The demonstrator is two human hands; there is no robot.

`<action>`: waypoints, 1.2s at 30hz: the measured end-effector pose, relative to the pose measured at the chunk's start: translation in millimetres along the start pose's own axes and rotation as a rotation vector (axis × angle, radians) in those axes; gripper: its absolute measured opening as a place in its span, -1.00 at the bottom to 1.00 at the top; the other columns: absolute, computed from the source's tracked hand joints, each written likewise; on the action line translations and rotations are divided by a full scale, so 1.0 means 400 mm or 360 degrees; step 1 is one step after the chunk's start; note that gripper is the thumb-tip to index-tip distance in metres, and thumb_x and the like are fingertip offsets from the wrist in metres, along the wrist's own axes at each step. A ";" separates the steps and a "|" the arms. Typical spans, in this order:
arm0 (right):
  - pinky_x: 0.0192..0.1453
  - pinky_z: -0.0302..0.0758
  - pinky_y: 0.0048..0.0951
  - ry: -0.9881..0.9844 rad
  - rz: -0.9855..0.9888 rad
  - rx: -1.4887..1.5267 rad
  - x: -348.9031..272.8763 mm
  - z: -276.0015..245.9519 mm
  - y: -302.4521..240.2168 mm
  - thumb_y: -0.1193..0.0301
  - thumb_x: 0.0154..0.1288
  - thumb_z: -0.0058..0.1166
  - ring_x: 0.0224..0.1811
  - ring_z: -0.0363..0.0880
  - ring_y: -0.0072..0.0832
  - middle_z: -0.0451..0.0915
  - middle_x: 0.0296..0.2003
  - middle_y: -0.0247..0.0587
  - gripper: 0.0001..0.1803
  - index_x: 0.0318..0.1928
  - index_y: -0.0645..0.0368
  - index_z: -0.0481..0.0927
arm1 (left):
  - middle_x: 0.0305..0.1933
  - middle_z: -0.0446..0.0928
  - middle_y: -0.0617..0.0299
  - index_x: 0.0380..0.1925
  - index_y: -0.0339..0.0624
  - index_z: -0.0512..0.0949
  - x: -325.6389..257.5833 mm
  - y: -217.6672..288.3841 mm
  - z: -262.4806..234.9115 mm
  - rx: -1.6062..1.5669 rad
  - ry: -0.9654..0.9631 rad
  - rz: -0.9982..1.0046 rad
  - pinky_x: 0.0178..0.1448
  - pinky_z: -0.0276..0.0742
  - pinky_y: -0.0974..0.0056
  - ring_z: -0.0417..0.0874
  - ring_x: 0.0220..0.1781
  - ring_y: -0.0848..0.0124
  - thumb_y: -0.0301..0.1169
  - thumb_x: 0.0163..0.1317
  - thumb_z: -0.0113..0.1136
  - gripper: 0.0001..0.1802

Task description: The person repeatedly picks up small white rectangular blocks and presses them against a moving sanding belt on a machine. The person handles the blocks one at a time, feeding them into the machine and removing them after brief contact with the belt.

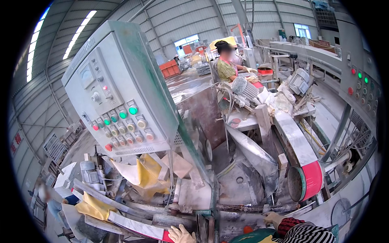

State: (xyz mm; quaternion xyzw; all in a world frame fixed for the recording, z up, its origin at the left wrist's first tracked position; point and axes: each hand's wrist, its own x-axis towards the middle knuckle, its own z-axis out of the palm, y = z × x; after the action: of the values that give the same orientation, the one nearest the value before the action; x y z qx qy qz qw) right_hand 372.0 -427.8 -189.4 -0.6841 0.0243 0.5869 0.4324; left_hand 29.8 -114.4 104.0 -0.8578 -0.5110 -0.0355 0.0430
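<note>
My left hand (181, 234), in a cream work glove, is at the bottom edge with its fingers spread. Nothing shows in its grasp. Beside its fingertips is the red end (167, 236) of a long pale strip (133, 225) that curves away to the left. My right hand (274, 219), also gloved, is held over a wet, dirty machine bed (235, 220) at the lower right. Its fingers are bent and partly hidden, so I cannot tell whether they hold anything. A red plaid cuff (288, 223) and a striped sleeve (308, 233) cover that arm.
A grey control cabinet (117, 93) with coloured buttons stands at left; another panel (358, 77) is at far right. Right of centre is a belt machine with a red-banded roller end (313, 180). Behind it sits a co-worker (227, 67). Yellow cloth (148, 174) hangs below the cabinet.
</note>
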 end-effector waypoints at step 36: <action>0.21 0.49 -0.31 -0.0860 -0.0672 0.0280 -0.414 0.524 -0.518 0.20 0.40 0.14 0.09 0.55 -0.37 0.51 0.18 -0.12 -0.23 0.51 -0.01 0.08 | 0.32 0.27 -0.27 0.18 -0.20 0.42 0.040 0.271 -0.161 -0.1373 0.0138 0.0832 0.29 0.45 0.05 0.39 0.29 -0.21 -0.47 -0.10 0.30 -0.30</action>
State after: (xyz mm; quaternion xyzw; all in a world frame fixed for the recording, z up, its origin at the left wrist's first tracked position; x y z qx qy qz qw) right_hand 268.9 -247.0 76.9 -0.4543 -0.1823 0.6400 0.5923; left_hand 131.6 -158.9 165.7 -0.8944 -0.2156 -0.2670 -0.2867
